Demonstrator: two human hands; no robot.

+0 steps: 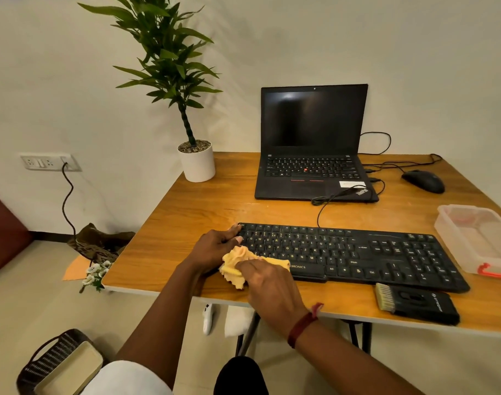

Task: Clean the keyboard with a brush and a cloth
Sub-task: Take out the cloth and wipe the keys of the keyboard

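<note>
Wiping was under way on the black corded keyboard (357, 255), which lay on the wooden bench (186, 212). The right hand (269, 283) held a bunched yellow cloth (238, 263) against the lower-left keys, fingers curled over it. The left hand (215, 246) gripped the keyboard's left end. A black brush with pale bristles (414, 305) lay near the bench's front edge, so brushing looked done. Most keys to the right probably still needed the cloth.

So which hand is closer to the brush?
The right hand. It holds the yellow cloth against the front edge of the keyboard, with the brush off to its right. The left hand holds the keyboard's left end, farther away.
</note>
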